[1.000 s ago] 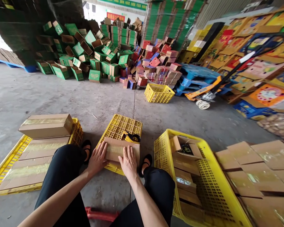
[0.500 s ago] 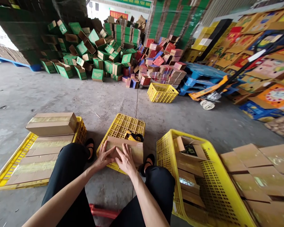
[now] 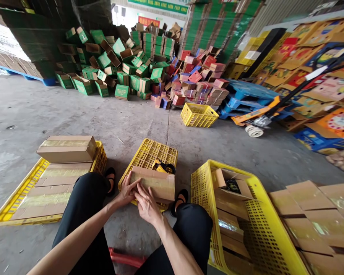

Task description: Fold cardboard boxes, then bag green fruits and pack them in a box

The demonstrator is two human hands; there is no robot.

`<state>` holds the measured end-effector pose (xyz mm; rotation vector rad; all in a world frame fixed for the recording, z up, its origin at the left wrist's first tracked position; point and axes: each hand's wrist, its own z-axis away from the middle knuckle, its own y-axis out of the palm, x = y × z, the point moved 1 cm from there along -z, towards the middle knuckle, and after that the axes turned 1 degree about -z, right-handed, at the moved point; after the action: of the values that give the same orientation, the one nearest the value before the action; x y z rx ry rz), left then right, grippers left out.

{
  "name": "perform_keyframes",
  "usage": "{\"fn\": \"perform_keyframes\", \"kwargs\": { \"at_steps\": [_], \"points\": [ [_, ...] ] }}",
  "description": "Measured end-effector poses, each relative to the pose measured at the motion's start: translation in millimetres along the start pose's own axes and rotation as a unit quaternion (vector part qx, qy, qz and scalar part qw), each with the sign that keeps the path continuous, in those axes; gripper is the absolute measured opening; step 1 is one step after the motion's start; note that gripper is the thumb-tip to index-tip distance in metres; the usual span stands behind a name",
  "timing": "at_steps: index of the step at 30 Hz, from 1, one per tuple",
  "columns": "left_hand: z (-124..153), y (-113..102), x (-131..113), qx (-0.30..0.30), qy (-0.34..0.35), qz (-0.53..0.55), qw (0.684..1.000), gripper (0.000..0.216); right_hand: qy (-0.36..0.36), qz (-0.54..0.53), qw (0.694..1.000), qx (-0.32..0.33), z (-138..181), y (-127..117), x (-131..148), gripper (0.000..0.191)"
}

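Observation:
A small brown cardboard box point(image 3: 157, 183) with clear tape on it lies on an upturned yellow crate point(image 3: 151, 152) between my feet. My left hand point(image 3: 126, 193) grips the box's left end, fingers curled round the corner. My right hand point(image 3: 145, 204) presses on the box's near left side, fingers together, touching the left hand. A yellow and black tape dispenser point(image 3: 164, 167) sits on the crate just behind the box.
A yellow crate point(image 3: 50, 179) with taped boxes lies to my left. Another yellow crate point(image 3: 246, 214) with open boxes is at my right, flat cardboard point(image 3: 312, 214) beyond it. Piles of green and red cartons, a yellow basket point(image 3: 198, 114) and a pallet jack point(image 3: 258, 118) stand farther off.
My right hand slid left along the box from its middle to its left end, meeting my left hand. The box's right side now shows uncovered.

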<state>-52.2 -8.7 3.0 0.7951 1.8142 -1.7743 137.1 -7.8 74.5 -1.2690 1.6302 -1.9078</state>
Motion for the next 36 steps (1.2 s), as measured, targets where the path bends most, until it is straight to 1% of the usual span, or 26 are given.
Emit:
{"fn": "perform_keyframes", "kwargs": {
  "at_steps": [4,7,10,14,18,21,25,28,31,36],
  "points": [
    [1.2,1.5,2.4,-0.011,0.017,-0.007,1.0,0.075,0.032,-0.029,0.998,-0.045,-5.3,-1.7,-8.7,0.056],
    [0.6,3.6,8.0,-0.008,0.021,-0.002,1.0,0.079,0.041,-0.036,0.997,-0.058,-9.2,-0.3,-12.4,0.057],
    [-0.1,5.9,13.0,-0.007,0.022,0.031,0.999,0.082,0.048,-0.056,0.996,-0.05,-10.1,0.6,-9.9,0.062],
    [1.2,7.2,13.9,-0.025,0.033,0.066,0.997,0.08,0.031,-0.089,0.995,-0.038,-9.8,-2.3,-1.7,0.063],
    [1.9,8.6,13.4,-0.038,0.031,0.065,0.997,0.076,0.031,-0.113,0.991,-0.066,-9.2,-3.5,2.5,0.051],
    [0.5,11.1,14.8,-0.045,0.028,0.068,0.996,0.077,0.01,-0.108,0.992,-0.065,-8.0,-0.6,3.5,0.04],
    [-1.2,13.4,16.1,-0.054,0.023,0.074,0.996,0.075,0.003,-0.078,0.994,-0.079,-7.8,2.6,1.1,0.039],
    [-1.0,12.5,14.3,-0.051,0.021,0.065,0.996,0.074,0.024,-0.055,0.993,-0.099,-9.1,3.6,-3.7,0.042],
    [1.4,10.3,10.9,-0.048,0.029,0.043,0.997,0.075,0.06,-0.018,0.991,-0.117,-9.3,5.4,-10.7,0.045],
    [8.2,9.1,9.1,-0.036,0.042,0.008,0.998,0.073,0.157,0.046,0.977,-0.138,-5.7,3.9,-31.6,0.052]
  ]
}}
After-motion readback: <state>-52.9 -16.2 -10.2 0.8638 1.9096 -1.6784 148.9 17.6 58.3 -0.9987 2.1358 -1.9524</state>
